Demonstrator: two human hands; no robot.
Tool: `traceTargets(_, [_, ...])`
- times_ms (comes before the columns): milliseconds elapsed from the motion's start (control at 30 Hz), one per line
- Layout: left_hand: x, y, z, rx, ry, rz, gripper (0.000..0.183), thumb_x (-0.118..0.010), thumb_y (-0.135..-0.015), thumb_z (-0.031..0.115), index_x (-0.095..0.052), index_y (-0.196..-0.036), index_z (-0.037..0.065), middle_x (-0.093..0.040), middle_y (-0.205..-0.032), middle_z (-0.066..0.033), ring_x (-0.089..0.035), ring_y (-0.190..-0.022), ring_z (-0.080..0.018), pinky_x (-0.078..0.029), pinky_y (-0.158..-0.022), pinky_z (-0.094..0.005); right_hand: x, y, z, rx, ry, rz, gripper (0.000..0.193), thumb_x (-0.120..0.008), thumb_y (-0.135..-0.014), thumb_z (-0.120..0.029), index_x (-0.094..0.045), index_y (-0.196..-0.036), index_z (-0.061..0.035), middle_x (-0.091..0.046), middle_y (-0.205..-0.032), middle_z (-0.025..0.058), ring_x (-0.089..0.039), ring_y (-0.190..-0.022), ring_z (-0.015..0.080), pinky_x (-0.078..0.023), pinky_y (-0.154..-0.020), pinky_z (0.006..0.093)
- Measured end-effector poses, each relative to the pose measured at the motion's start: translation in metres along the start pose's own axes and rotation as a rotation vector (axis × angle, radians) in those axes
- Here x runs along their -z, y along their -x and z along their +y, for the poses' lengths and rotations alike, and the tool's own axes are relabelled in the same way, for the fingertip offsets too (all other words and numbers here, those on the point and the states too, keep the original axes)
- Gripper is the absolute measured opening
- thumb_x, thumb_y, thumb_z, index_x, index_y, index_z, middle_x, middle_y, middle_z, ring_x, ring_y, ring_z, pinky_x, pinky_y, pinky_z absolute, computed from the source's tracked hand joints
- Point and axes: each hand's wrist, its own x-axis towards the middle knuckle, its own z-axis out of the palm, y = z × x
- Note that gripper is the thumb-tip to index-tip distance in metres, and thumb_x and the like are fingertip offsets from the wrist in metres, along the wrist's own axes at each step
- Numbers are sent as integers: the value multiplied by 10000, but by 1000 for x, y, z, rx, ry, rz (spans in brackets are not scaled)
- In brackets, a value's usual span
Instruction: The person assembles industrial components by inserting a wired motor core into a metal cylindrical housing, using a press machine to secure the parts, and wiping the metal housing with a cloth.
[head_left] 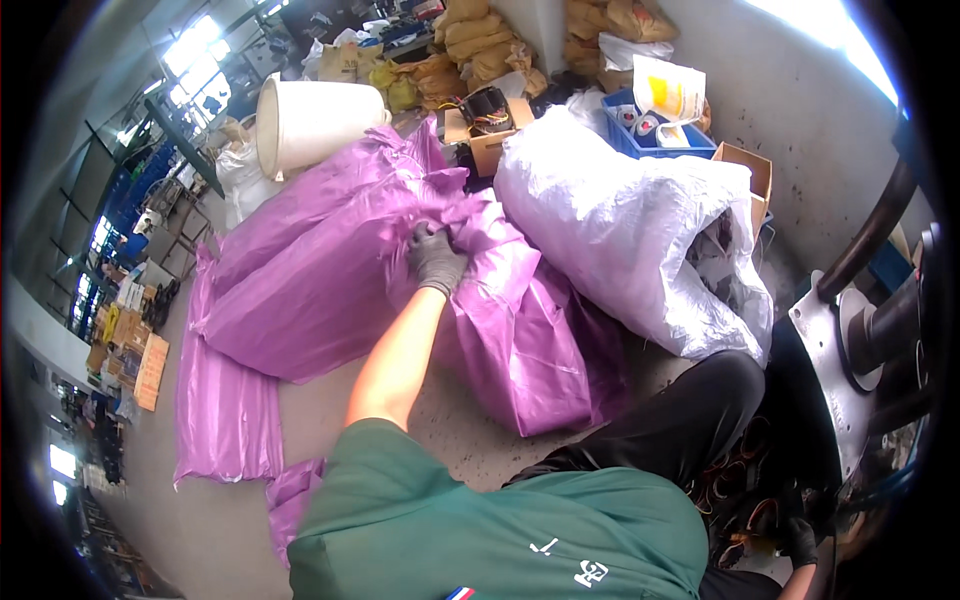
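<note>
My left hand (437,260), in a grey glove, is closed on the gathered folds of a large purple plastic bag (300,270). The bag lies bulging on the floor ahead of me, and its near end spreads toward my knee. At the lower right my right hand (799,540), in a dark glove, is low beside several dark ring-shaped parts with coppery edges (735,490). Shadow hides its fingers, so what it holds, if anything, does not show.
A stuffed white woven sack (610,220) with a torn-open end lies right of the purple bag. Behind stand a white bucket (320,125), a cardboard box (488,150) and a blue crate (650,145). A metal machine (840,370) rises close on my right.
</note>
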Motion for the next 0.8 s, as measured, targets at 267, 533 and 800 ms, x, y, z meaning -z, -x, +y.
traceTargets(267, [-130,-59,-183,107,-40,-293,631,-529,-959,588,-724,-1210,43,-722,-1068,-307,-696,-1067,-460,-543,-954,-527,-11,9,-20,70,113,12,334,-608,-1010,-269,-673,-1235,-30,-737,-917,128,-677,-563,254,-515,-484,376])
traceTargets(533, [-155,18,-100,545,1315,-313,494,-664,-969,421,-701,-1247,14,-746,-1167,-146,-711,-984,-287,-565,-940,-394,-19,60,-3,163,-1,59,233,-661,-972,-215,-700,-1142,-61,-714,-854,118,-662,-574,257,-518,-502,399])
traceTargets(800, [172,-83,71,149,1833,-415,298,-549,-1008,219,-716,-1182,45,-714,-1105,-123,-681,-1000,-259,-564,-925,-393,-18,-10,-30,1234,986,196,339,-692,-836,-26,-731,-1169,-73,-670,-1317,169,-642,-1209,373,-559,-982,425])
